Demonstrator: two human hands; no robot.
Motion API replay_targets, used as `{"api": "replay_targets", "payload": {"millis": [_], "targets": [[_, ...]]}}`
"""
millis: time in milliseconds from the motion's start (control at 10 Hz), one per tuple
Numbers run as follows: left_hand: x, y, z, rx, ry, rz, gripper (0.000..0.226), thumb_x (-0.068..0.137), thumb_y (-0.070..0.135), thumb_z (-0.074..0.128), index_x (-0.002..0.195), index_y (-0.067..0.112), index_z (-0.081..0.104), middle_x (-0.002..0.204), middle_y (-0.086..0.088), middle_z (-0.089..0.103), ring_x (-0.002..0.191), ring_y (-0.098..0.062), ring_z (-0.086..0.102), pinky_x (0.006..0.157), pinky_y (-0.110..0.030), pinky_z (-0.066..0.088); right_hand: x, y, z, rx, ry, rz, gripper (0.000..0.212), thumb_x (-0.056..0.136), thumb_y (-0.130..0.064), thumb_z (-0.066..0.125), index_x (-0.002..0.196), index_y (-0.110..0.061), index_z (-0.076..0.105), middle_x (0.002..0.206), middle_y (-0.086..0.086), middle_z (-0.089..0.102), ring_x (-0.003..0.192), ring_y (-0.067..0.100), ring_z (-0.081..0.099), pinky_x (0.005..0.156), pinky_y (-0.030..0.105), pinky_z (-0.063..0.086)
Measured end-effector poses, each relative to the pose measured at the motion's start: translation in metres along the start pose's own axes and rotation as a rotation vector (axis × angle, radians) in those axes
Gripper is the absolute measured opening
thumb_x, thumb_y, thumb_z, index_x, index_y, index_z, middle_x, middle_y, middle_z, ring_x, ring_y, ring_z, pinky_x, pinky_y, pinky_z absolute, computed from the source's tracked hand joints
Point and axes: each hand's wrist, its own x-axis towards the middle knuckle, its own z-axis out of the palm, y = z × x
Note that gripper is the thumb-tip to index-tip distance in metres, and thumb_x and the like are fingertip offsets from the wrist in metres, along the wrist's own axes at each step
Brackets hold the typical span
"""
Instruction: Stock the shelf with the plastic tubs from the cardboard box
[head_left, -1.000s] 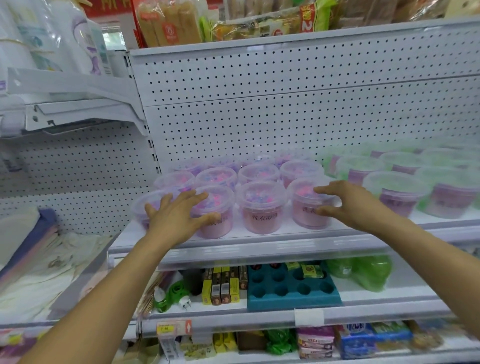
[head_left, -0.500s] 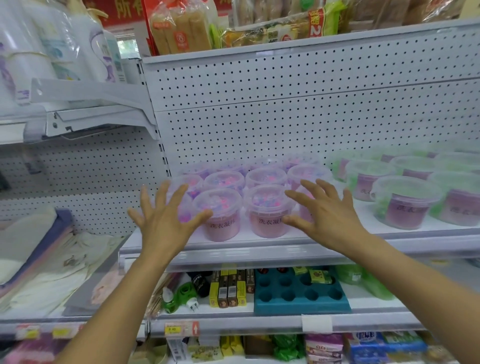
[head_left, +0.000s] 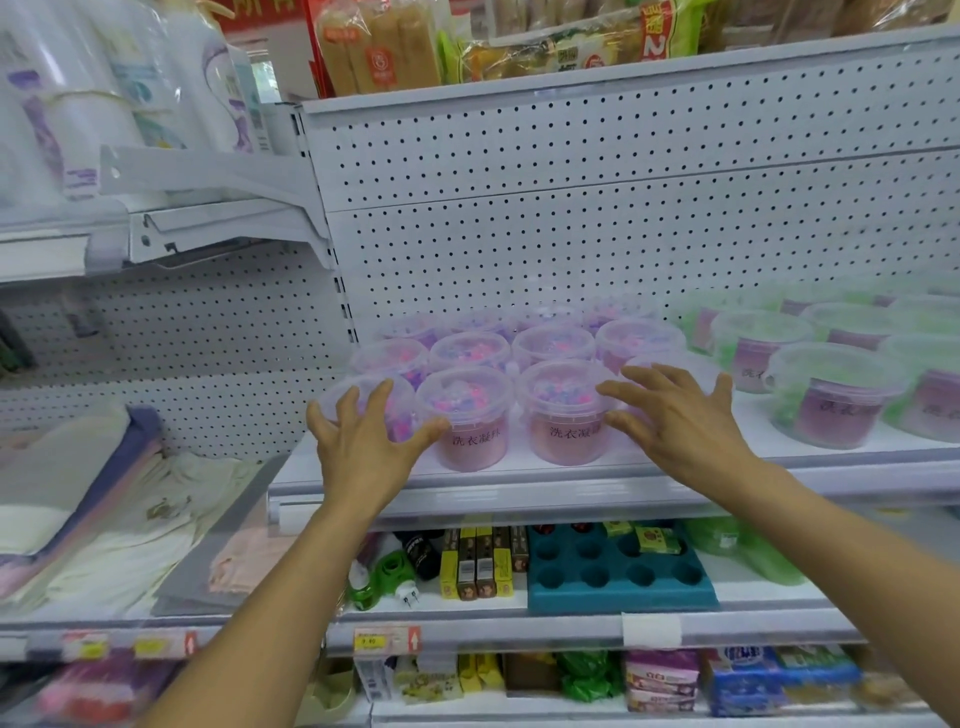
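Clear plastic tubs of pink and purple beads stand in rows on the white metal shelf, and I see both hands spread in front of them with fingers straight and gripping nothing. My left hand fronts the leftmost front tub, its thumb against the next one; my right hand hovers at the right end of the front row, and whether it touches I cannot tell. I count about eleven pink tubs, four across in the front two rows and a blurred back row, with some seven green-filled tubs to the right. Each looks light, stiff-walled and smooth, likely slippery; I would take one round the lower wall beneath the lid rim, since thin snap lids may pop. No cardboard box is in view.
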Motion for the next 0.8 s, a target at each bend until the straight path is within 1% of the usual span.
{"api": "replay_targets", "payload": {"millis": [100,200,300,400,500,600,700,800], "targets": [[0.002,0.001,0.0,0.028,-0.038,-0.005,0.104,0.063,0.087,0.047,0.149,0.033,0.025,0.158,-0.004,0.019,0.142,-0.038,-0.015,0.117,-0.054,0.011,0.0,-0.002,-0.002,0.012,-0.008,0.009,0.043,0.094,-0.059,0.034,0.135,-0.047,0.043,0.151,-0.012,0.035,0.14,0.016,0.027,0.107,0.065,0.011],[0.003,0.001,-0.004,0.065,-0.054,-0.007,0.11,0.058,0.091,0.038,0.15,0.033,0.021,0.16,-0.004,0.011,0.142,-0.039,-0.017,0.117,-0.057,0.005,-0.003,-0.002,-0.005,-0.013,-0.014,0.028,0.05,0.091,-0.062,0.033,0.138,-0.046,0.039,0.155,-0.01,0.029,0.143,0.018,0.02,0.108,0.066,0.01],[-0.002,-0.004,-0.004,0.146,0.01,0.059,0.105,0.061,0.093,0.032,0.15,0.038,0.016,0.161,-0.001,-0.001,0.143,-0.035,-0.022,0.113,-0.059,-0.003,-0.016,-0.002,-0.002,0.005,0.051,0.146,0.055,0.09,-0.064,0.036,0.142,-0.047,0.032,0.158,-0.008,0.017,0.146,0.023,0.009,0.108,0.066,0.01],[-0.006,-0.01,0.0,0.193,-0.016,0.141,0.099,0.066,0.09,0.027,0.15,0.04,0.015,0.162,0.002,-0.004,0.142,-0.033,-0.025,0.116,-0.055,-0.007,-0.03,-0.001,0.007,-0.016,0.034,0.18,0.057,0.091,-0.065,0.034,0.144,-0.045,0.032,0.16,-0.002,0.011,0.147,0.03,0.004,0.112,0.062,0.013],[-0.007,-0.011,-0.001,0.217,-0.05,0.149,0.095,0.069,0.088,0.027,0.15,0.041,0.015,0.162,0.002,-0.003,0.143,-0.034,-0.022,0.117,-0.053,-0.007,-0.033,0.0,0.008,-0.031,-0.051,0.159,0.074,0.08,-0.073,0.016,0.144,-0.042,0.034,0.161,0.002,0.007,0.147,0.032,-0.004,0.114,0.057,0.014],[-0.002,-0.012,-0.001,0.278,-0.085,0.154,0.093,0.072,0.088,0.027,0.151,0.041,0.012,0.162,0.002,-0.005,0.144,-0.035,-0.019,0.116,-0.054,-0.007,-0.03,0.002,0.006,-0.039,-0.107,0.174,0.06,0.091,-0.067,0.027,0.147,-0.044,0.027,0.161,-0.002,-0.002,0.147,0.026,-0.011,0.115,0.057,0.011],[-0.005,-0.005,-0.012,0.365,-0.132,0.156,0.094,0.075,0.086,0.029,0.152,0.037,0.006,0.162,-0.002,-0.005,0.144,-0.038,-0.015,0.114,-0.059,-0.005,-0.036,-0.004,-0.009,-0.012,-0.137,0.191,0.057,0.094,-0.056,0.04,0.147,-0.044,0.023,0.161,-0.005,-0.003,0.148,0.022,-0.009,0.115,0.057,0.01],[-0.018,0.006,-0.023,0.369,-0.087,0.342,0.092,0.078,0.081,0.034,0.152,0.031,0.012,0.161,-0.003,0.012,0.147,-0.032,0.003,0.118,-0.051,0.007,-0.049,-0.019,-0.025,-0.022,-0.117,0.152,0.058,0.094,-0.051,0.045,0.148,-0.04,0.027,0.161,-0.004,0.006,0.146,0.022,0.014,0.111,0.047,0.03]]}}
